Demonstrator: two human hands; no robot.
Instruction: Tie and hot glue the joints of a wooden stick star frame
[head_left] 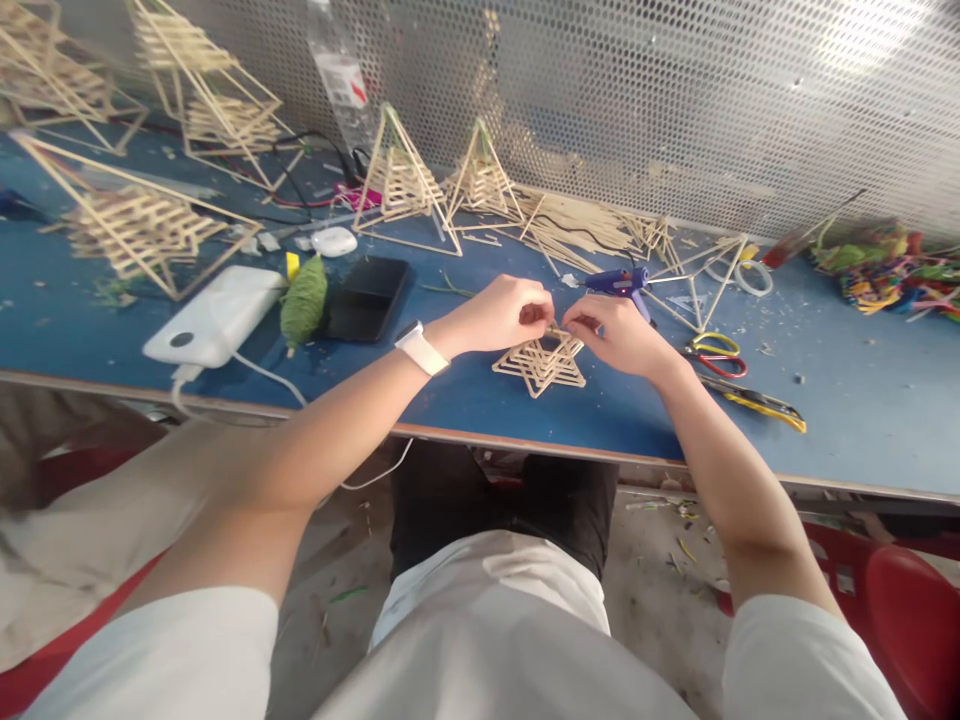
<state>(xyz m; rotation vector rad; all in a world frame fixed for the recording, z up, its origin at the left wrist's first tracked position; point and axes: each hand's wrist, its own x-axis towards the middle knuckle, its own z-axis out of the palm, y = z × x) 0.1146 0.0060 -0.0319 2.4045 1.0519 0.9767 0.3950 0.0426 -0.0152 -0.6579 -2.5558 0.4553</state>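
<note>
Pinching a thin stick together, the left hand (499, 315) and right hand (616, 335) meet fingertip to fingertip. Below them a flat star of pale sticks (541, 364) lies near the blue bench's (465, 395) front edge.

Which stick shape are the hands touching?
The flat star-shaped one at the table's near edge, under the left hand and right hand. The others, like this pyramid, stand farther back, untouched.

Blue table (465, 395); pale tan stick star (541, 364); blue glue gun (621, 283); green yarn (304, 300).
</note>
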